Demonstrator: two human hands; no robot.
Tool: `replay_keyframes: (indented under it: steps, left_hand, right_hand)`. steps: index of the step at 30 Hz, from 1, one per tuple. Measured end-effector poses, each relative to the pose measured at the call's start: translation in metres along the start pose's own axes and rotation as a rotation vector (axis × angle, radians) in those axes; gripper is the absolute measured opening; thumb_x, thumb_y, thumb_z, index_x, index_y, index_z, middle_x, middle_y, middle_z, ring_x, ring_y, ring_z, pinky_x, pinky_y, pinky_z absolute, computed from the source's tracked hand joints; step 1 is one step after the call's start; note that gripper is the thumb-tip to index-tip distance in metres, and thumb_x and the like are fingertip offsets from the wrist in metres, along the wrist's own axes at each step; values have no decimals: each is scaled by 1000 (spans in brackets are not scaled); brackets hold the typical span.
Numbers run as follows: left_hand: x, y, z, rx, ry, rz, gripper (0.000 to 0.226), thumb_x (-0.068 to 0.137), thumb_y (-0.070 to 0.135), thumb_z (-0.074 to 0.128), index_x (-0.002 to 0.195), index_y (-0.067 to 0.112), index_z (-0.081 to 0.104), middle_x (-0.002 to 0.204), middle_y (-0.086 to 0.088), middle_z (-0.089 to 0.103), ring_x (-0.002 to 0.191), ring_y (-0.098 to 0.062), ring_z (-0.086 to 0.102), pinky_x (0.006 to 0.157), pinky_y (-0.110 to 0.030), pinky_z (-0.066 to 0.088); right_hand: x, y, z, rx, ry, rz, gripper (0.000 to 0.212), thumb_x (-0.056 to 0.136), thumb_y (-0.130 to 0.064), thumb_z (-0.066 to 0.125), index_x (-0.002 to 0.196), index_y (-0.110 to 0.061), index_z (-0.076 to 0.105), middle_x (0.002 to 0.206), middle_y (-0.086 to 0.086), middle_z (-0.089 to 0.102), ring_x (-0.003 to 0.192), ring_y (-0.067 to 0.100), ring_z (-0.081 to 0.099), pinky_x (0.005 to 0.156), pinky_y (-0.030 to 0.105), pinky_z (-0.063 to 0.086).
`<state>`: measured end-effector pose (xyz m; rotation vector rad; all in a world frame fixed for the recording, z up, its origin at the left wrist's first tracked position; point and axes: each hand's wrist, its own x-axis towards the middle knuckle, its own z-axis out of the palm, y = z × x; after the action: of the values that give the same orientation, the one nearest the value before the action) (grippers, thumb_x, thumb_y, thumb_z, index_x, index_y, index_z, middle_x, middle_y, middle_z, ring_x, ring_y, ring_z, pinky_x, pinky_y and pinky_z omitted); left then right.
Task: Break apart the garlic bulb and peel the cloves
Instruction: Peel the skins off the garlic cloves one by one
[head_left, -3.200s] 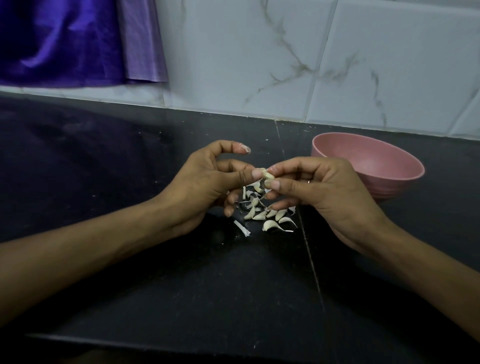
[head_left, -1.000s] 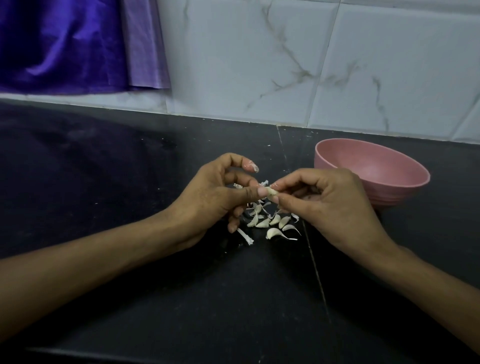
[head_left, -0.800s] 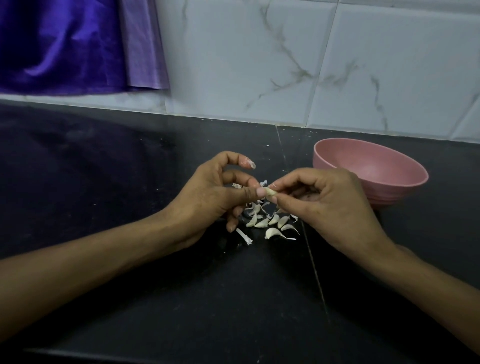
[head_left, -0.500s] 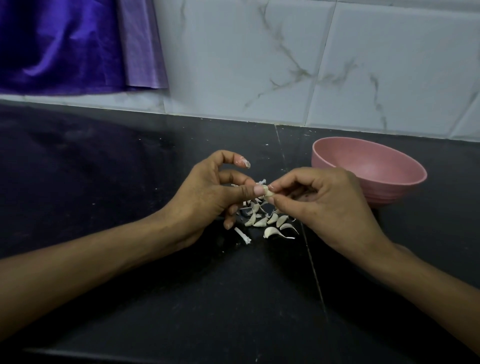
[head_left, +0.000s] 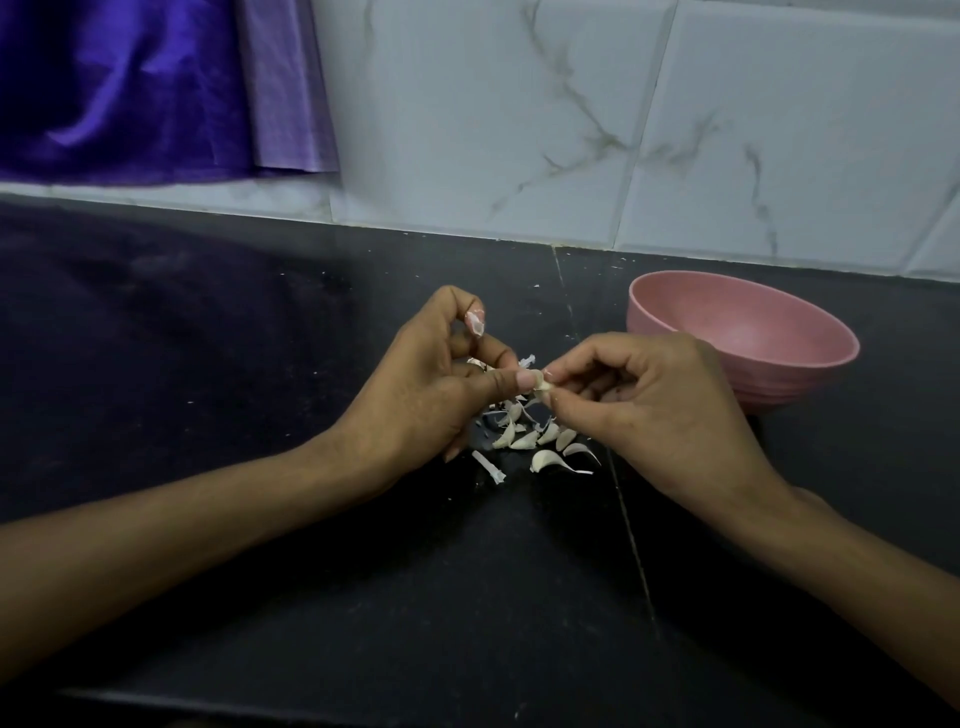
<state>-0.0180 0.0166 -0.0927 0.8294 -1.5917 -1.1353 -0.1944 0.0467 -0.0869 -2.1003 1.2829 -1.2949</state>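
Where the fingertips of both hands meet, a small garlic clove (head_left: 543, 385) is pinched from two sides above the counter. It is held on the one side by the thumb and curled fingers of the left hand (head_left: 436, 395), whose index finger is arched up with a scrap of papery skin stuck at its nail. On the other side it is gripped by the thumb and bent index finger of the right hand (head_left: 649, 410), the remaining fingers being curled in beneath. Whether the clove is fully peeled cannot be told.

Directly beneath the hands, at 6 o'clock from the held clove, a loose pile of cloves and skins (head_left: 535, 439) is spread on the black counter (head_left: 311, 597). A single strip of peel (head_left: 488, 468) is seen just apart from the pile at its 8 o'clock. A pink bowl (head_left: 800, 387) is set at 3 o'clock from the hands, just beyond the right knuckles; nothing can be made out inside it. Behind, at 12 o'clock, a white marbled tile wall (head_left: 571, 114) is seen, with purple cloth (head_left: 130, 88) hung at 10 o'clock.
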Motion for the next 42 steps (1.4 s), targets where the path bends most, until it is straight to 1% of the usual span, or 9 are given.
replay_keyframes:
  steps: [7, 11, 15, 17, 21, 23, 28, 34, 42]
  left_hand:
    - [-4, 3, 2, -31, -58, 62, 38, 80, 7, 71, 89, 16, 36, 81, -10, 63, 32, -10, 35, 31, -17, 30]
    - [1, -3, -6, 98, -5, 93, 24, 78, 21, 72, 92, 15, 54, 82, -1, 63, 36, -13, 38, 34, -20, 34]
    - [1, -6, -12, 231, 21, 98, 3, 87, 21, 70, 88, 18, 69, 66, 10, 63, 37, -13, 43, 36, -22, 37]
    - [0, -6, -12, 284, 22, 136, 5, 87, 22, 69, 91, 20, 72, 72, 13, 63, 38, -12, 47, 37, -22, 39]
    - [0, -5, -10, 404, -1, 206, 8, 88, 21, 69, 94, 22, 73, 82, 13, 63, 42, -6, 51, 42, -14, 41]
    - [0, -4, -10, 447, -7, 218, 8, 87, 20, 69, 94, 23, 73, 78, 14, 64, 41, -2, 50, 44, -10, 39]
    - [-2, -4, -8, 492, 4, 185, 13, 86, 29, 68, 92, 18, 74, 45, 20, 56, 33, -2, 47, 42, -10, 36]
    - [-4, -4, -9, 498, 4, 197, 7, 87, 26, 69, 88, 20, 74, 50, 22, 59, 35, 0, 47, 43, -8, 36]
    - [-4, -4, -8, 517, 19, 235, 11, 90, 25, 66, 94, 23, 76, 58, 22, 64, 39, 1, 50, 45, -9, 38]
  right_hand:
    - [2, 6, -2, -136, 3, -20, 12, 77, -4, 79, 81, -15, 77, 67, -10, 67, 58, 5, 62, 53, 10, 45]
    - [4, 9, -3, -80, 27, -4, 13, 79, -8, 79, 84, -19, 77, 68, -9, 68, 58, 5, 62, 54, 10, 45]
    - [6, 8, -4, 3, 47, 25, 12, 80, -16, 79, 88, -24, 78, 75, -9, 72, 65, 10, 68, 63, 28, 60]
    - [6, 7, -5, 52, 24, 45, 12, 82, -15, 77, 88, -24, 77, 77, -7, 74, 68, 12, 71, 64, 33, 62]
    - [7, 6, -4, 127, -12, 77, 20, 84, -8, 74, 85, -28, 75, 75, -8, 75, 69, 11, 73, 62, 26, 60]
    - [8, 7, -5, 155, -20, 114, 18, 84, -7, 73, 87, -25, 75, 76, -5, 75, 70, 12, 73, 63, 26, 60]
    - [9, 10, -4, 292, -43, 228, 14, 84, -2, 72, 96, -7, 75, 76, 5, 75, 69, 17, 73, 65, 28, 61]
    - [8, 7, -2, 540, -51, 358, 20, 80, 5, 69, 100, 3, 72, 87, 22, 73, 73, 22, 72, 69, 28, 61]
    - [7, 7, -4, 587, -60, 399, 22, 80, 4, 68, 102, 2, 72, 89, 21, 74, 76, 22, 72, 74, 31, 62]
